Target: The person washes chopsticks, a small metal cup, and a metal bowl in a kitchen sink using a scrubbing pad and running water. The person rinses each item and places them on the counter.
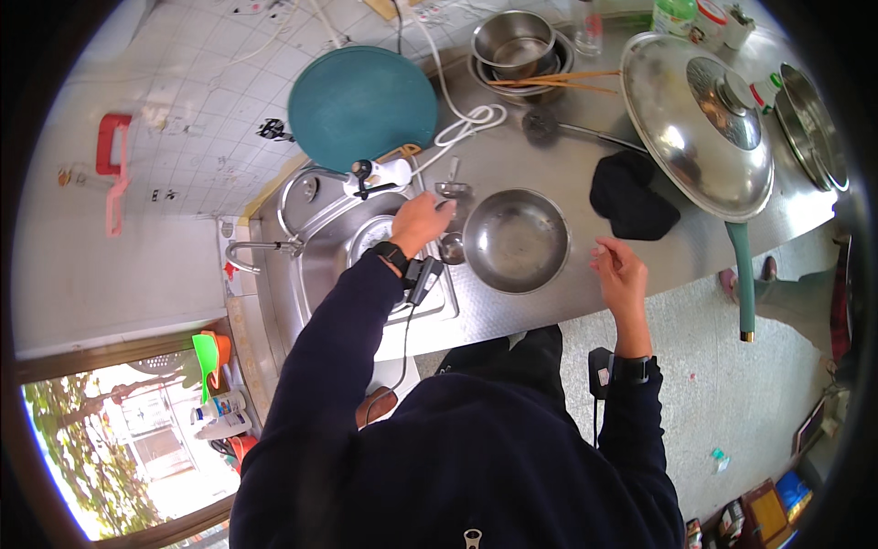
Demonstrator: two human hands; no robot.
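My left hand (422, 223) is over the right edge of the steel sink (329, 240), near a small metal ladle bowl (452, 248) and a small strainer-like metal utensil (452, 188). Its fingertips are partly turned from view; whether it grips anything cannot be told. A round stainless steel basin (517, 241) sits on the steel counter between my hands. My right hand (621, 271) is raised at the counter's front edge, right of the basin, fingers loosely curled with nothing seen in them. A black cloth (634, 197) lies behind it.
A lidded pan (696, 127) with a green handle juts past the counter's front edge. Behind are stacked steel bowls (514, 44) with chopsticks, a black ladle (540, 125), a white cable (473, 120) and a round teal board (363, 106). The faucet (254, 247) arches at left. Another person's leg (789, 298) shows at right.
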